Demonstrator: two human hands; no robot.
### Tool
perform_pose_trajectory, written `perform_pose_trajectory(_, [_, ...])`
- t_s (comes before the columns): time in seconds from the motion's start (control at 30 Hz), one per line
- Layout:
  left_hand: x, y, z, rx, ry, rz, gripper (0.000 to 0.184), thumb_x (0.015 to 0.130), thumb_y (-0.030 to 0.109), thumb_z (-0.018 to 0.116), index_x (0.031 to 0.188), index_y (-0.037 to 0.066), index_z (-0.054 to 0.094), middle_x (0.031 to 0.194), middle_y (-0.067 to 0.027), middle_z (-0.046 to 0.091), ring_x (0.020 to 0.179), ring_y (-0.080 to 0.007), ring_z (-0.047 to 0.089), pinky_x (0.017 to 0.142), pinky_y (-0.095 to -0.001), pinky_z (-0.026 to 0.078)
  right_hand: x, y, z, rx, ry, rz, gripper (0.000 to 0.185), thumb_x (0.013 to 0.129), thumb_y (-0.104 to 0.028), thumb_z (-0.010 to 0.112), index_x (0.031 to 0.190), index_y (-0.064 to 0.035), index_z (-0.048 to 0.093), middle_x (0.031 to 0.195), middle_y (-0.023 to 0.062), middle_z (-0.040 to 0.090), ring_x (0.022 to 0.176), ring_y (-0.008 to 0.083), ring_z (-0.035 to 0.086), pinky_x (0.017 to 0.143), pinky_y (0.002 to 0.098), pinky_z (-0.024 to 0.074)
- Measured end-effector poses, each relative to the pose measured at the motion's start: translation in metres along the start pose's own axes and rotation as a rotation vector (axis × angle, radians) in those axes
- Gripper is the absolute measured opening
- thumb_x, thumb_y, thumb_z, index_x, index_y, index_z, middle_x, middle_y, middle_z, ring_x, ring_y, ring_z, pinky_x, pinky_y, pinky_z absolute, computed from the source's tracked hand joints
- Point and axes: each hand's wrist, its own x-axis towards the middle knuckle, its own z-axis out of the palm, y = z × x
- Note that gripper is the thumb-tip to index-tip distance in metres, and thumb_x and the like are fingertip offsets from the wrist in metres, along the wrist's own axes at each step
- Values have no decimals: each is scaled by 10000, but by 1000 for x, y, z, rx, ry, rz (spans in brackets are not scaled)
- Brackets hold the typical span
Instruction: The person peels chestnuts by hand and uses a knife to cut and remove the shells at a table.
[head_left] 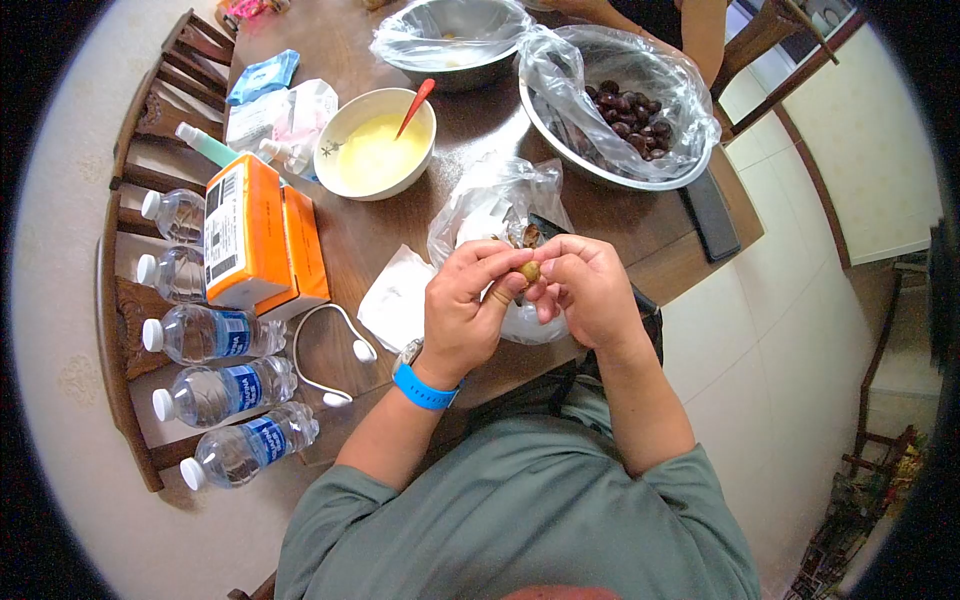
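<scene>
- We see the left hand [468,300] and right hand [592,290] pinching one yellowish nut [529,270], presumably for fine control.
- The nut is over a plastic bag [545,186] by the worktop's [640,228] near edge, perhaps to catch scraps.
- Dark nuts [630,120] rest in a bowl [655,185] toward the right edge (plastic-lined, probably for cleanliness).

Head-worn view, forward and down

nuts [630,118] in basin [650,184] | spoon [416,106] in bowl [405,180] | bowl left of basin
</scene>
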Motion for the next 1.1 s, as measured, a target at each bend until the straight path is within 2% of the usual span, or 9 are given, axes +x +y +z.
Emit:
perform_pose_trajectory(0.23, [1, 0, -1, -6, -11, 5, 192, 832, 23, 673, 1020, 40, 707, 972, -121, 658, 895, -221, 633, 787, -306, 514, 0, 0, 0, -47, 8, -21, 130, 848, -62, 566, 889, 47, 621, 697, 122, 641, 493, 151, 595, 442, 249, 487])
perform_pose_trajectory(0.43, [0, -1, 0, -11, -34, 19, 203, 834, 26, 670, 1031, 54, 711, 966, -114, 662, 899, -222, 631, 799, -316, 507, -3, -3, -1, 43, -1, -4, 129, 845, -52, 560, 879, 54, 626, 703, 126, 643, 517, 152, 607, 447, 254, 496])
perform_pose_trajectory(0.53, [0, 0, 0, -30, -43, -17, 205, 835, 24, 667, 1032, 55, 712, 966, -112, 663, 909, -223, 628, 802, -314, 503, -2, -3, -1, -26, -4, -14, 131, 846, -49, 556, 877, 55, 629, 706, 129, 644, 523, 153, 609, 451, 259, 500])
perform_pose_trajectory(0.63, [1, 2, -2, 8, -51, -6, 198, 835, 25, 668, 1026, 51, 712, 976, -115, 662, 925, -224, 627, 814, -314, 503, -2, -1, -1, -46, 9, -17, 134, 845, -50, 551, 881, 55, 627, 706, 134, 648, 511, 152, 605, 449, 255, 493])
perform_pose_trajectory(0.73, [-2, -3, -3, -35, -84, -16, 174, 862, -20, 634, 1027, 3, 683, 1057, -123, 615, 972, -201, 602, 848, -287, 488, -3, 0, -4, -69, 5, -15, 136, 843, -49, 547, 884, 55, 624, 706, 139, 653, 493, 148, 600, 445, 249, 482])
perform_pose_trajectory(0.93, [-3, -7, -2, -44, -86, -16, 175, 867, -9, 635, 1035, 0, 682, 1065, -124, 617, 976, -202, 602, 855, -288, 484, -2, 2, -4, 48, 13, 9, 135, 845, -59, 544, 882, 44, 625, 694, 132, 654, 483, 147, 603, 440, 241, 469])
perform_pose_trajectory(1.1, [-1, 1, -3, -24, -83, -24, 170, 870, 13, 642, 1034, 0, 683, 1046, -122, 627, 974, -202, 604, 850, -289, 482, -2, 1, -3, -71, 10, -18, 130, 850, -71, 557, 881, 33, 629, 689, 123, 654, 486, 142, 605, 442, 239, 470])
